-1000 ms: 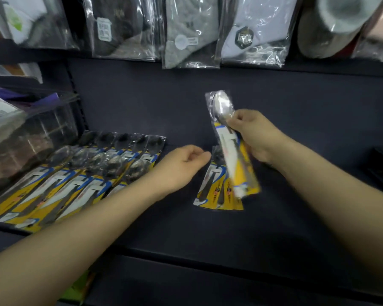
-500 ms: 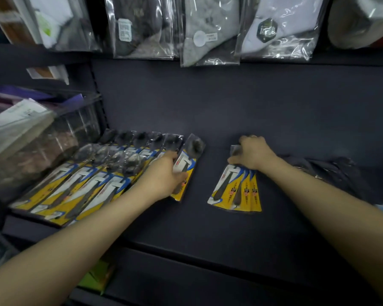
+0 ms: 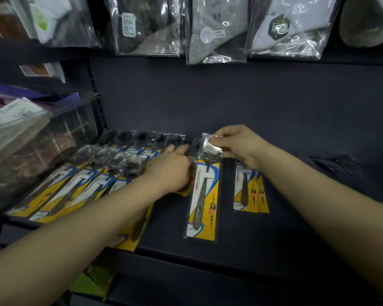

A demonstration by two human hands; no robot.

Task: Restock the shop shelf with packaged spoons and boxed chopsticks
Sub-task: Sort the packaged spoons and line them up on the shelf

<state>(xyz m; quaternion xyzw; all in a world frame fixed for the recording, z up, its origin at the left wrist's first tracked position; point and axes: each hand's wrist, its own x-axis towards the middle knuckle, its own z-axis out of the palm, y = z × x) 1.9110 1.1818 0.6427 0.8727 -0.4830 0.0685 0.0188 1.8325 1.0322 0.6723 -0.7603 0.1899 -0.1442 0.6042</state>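
Several packaged spoons [image 3: 80, 186] with yellow and blue cards lie in overlapping rows on the left of the dark shelf [image 3: 263, 244]. My right hand [image 3: 237, 144] pinches the clear top of one spoon pack [image 3: 205, 199], which hangs down to the shelf near the middle. A small stack of spoon packs [image 3: 250, 191] lies just right of it, partly under my right wrist. My left hand [image 3: 173, 168] rests palm down on the right end of the row, fingertips on the last pack there. No boxed chopsticks are in view.
Bagged socks [image 3: 215, 29] hang from the shelf above, close over my hands. A clear plastic bin [image 3: 31, 142] with packaged goods stands at the left. A dark plastic bag [image 3: 341, 171] lies at the right back of the shelf. Green packs [image 3: 93, 281] show below the front edge.
My right hand has lifted one spoon pack off the small stack and moved it left. My left hand stays on the end of the row, slightly further right.
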